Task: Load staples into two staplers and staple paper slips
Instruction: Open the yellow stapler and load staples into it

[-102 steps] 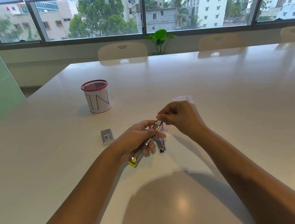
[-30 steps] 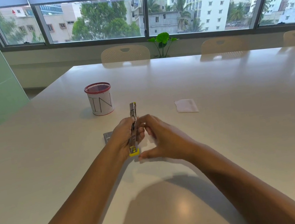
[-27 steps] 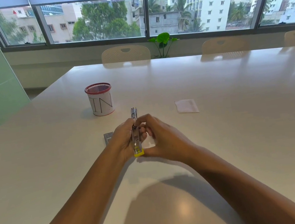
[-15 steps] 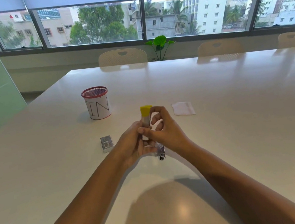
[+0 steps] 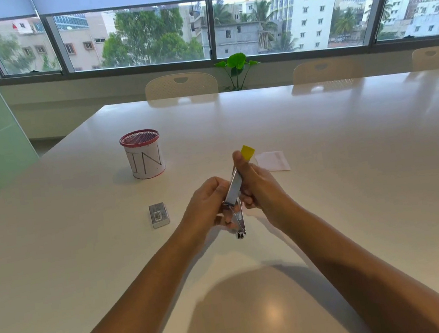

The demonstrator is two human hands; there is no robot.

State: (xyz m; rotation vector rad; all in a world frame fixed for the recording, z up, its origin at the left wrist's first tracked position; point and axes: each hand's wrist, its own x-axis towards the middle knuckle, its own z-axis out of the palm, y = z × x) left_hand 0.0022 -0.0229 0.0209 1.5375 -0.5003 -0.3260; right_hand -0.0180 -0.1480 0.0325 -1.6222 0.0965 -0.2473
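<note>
Both hands hold a small metal stapler with a yellow end (image 5: 234, 187) above the white table (image 5: 355, 175). It stands nearly upright, yellow end up, hinged open with its thin lower arm pointing down toward the table. My left hand (image 5: 207, 206) grips its lower part from the left. My right hand (image 5: 257, 186) grips the upper part, thumb near the yellow end. A small grey staple box (image 5: 159, 215) lies left of the hands. A white paper slip (image 5: 272, 161) lies behind my right hand. The second stapler is not visible.
A white cup with a red mesh rim, marked "IN" (image 5: 143, 155), stands at the back left. Chairs (image 5: 181, 85) line the far table edge under the windows. A green plant (image 5: 237, 69) stands behind them. A green wall is at the left.
The stapler was turned end over end: its yellow end went from pointing down to pointing up. It now hangs open, and my right thumb has slid up to the yellow end.
</note>
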